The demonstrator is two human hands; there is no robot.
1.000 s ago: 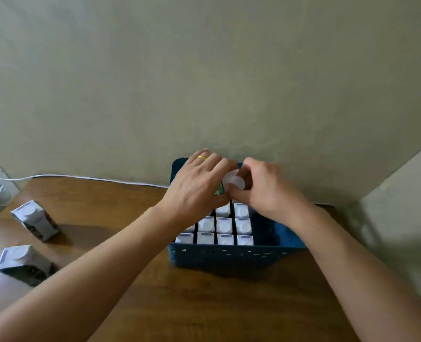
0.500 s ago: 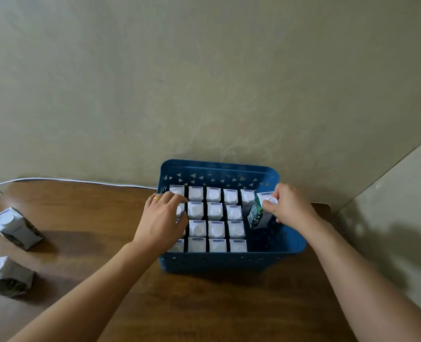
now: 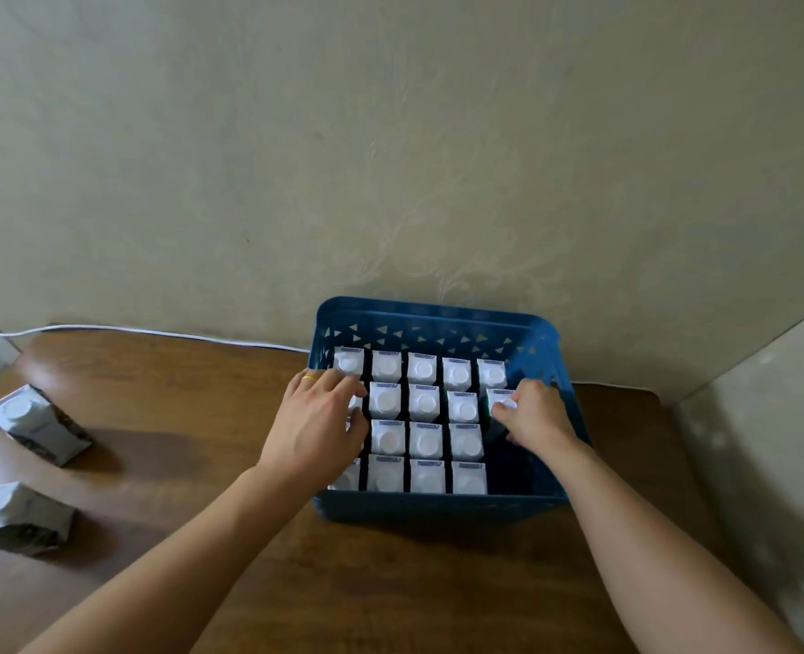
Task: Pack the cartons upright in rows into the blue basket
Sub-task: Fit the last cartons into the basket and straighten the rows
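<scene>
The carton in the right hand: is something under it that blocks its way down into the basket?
Nothing visible does. The right hand holds the carton in the rightmost column of the blue basket, second row from the wall. The dark space nearer the person looks free. The left hand rests on the leftmost cartons, apart.

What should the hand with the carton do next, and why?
Probably the right hand should push its carton straight down and let go. It holds that carton in the second spot of the right-hand column in the blue basket, with dark empty space in front of it. The left hand rests on the left-hand cartons, seemingly steadying the rows.
</scene>
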